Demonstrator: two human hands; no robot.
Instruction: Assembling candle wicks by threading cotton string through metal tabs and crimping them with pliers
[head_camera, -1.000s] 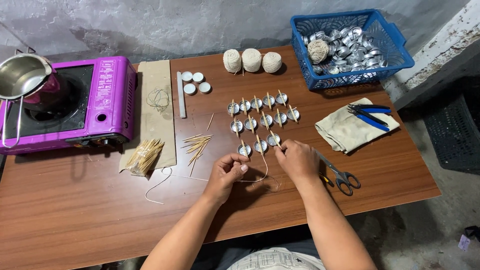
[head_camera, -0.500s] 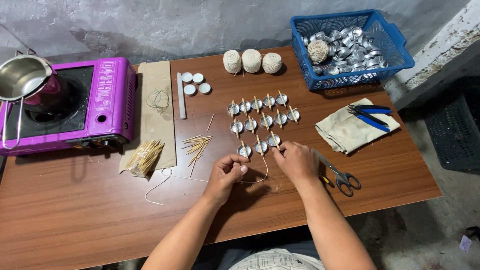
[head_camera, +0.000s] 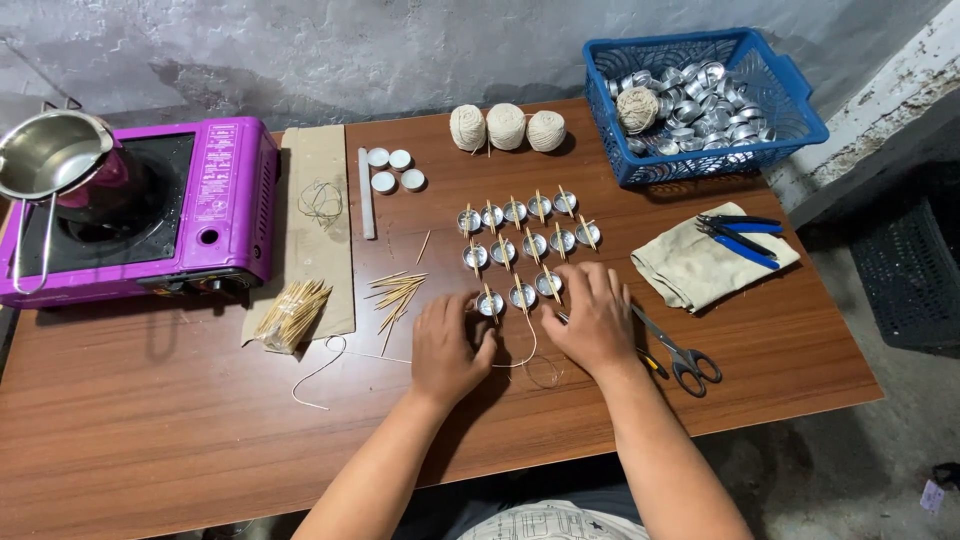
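Observation:
My left hand (head_camera: 450, 345) rests on the table with curled fingers. It pinches a thin wick string (head_camera: 527, 358) next to the nearest small metal cup (head_camera: 489, 303). My right hand (head_camera: 592, 320) lies flat with fingers spread, its fingertips beside the cup (head_camera: 548, 285) at the right end of the front row. Three rows of metal cups (head_camera: 520, 240) stand beyond both hands, each with a toothpick laid across it. The string loops between my hands and trails off to the left.
Scissors (head_camera: 682, 358) lie right of my right hand, by a cloth (head_camera: 690, 275) with blue pliers (head_camera: 742, 232). A blue basket (head_camera: 800, 110) of cups is back right. Twine balls (head_camera: 506, 128), loose toothpicks (head_camera: 400, 290), a toothpick bundle (head_camera: 292, 312), a purple stove (head_camera: 215, 215) with a pot (head_camera: 50, 155).
Both hands have dropped slightly toward the front row of cups. My right hand has flattened out from a pinch, and the string loop now lies on the table.

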